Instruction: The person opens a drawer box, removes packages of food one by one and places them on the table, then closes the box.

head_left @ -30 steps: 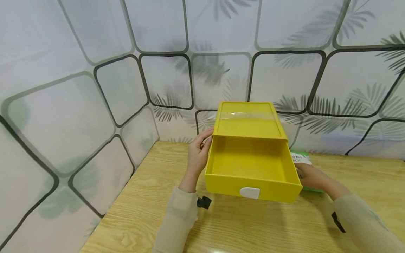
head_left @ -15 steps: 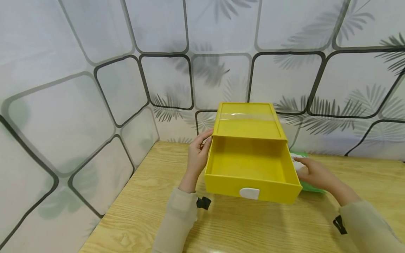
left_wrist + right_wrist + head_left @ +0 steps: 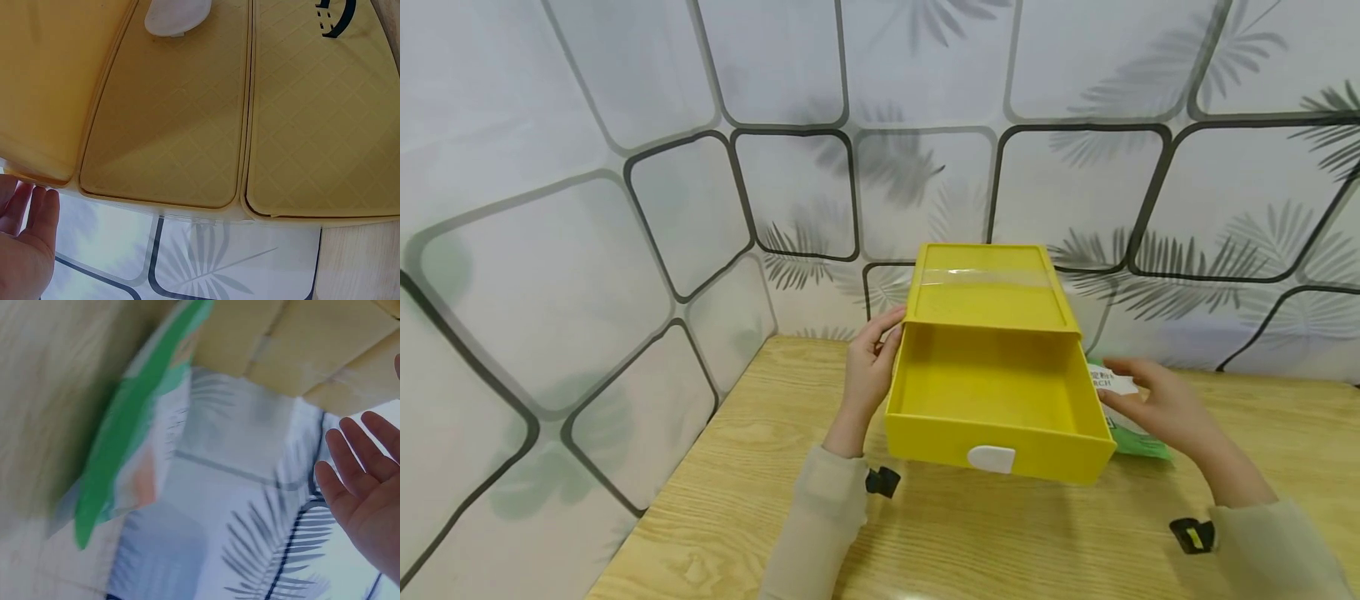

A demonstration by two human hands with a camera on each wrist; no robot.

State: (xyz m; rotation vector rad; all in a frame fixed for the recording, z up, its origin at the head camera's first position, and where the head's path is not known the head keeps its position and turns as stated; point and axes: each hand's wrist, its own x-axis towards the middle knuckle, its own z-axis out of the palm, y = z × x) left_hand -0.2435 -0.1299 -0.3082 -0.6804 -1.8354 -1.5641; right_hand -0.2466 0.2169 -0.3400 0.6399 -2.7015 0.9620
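The yellow drawer unit (image 3: 985,287) stands in the middle of the head view with its top drawer (image 3: 992,383) pulled out; bare yellow shows inside. My left hand (image 3: 871,367) rests its fingers along the unit's left side, near the drawer opening. The left wrist view shows that hand (image 3: 28,240) at the unit's edge, fingers extended. Right of the unit sits a green-and-white starch bag (image 3: 1138,443), partly hidden by the unit and my right hand (image 3: 1165,412). That hand hovers over it, and the right wrist view shows straight fingers apart from the bag (image 3: 119,456).
Lower drawer fronts (image 3: 169,119) are closed beneath the pulled-out one, one with a white handle (image 3: 178,15). The wooden table (image 3: 760,467) meets a patterned wall covering (image 3: 805,192) behind and at the left.
My right hand has risen and drawn back from beside the drawer, uncovering more of the starch bag and its label. The left hand and drawer unit have stayed put.
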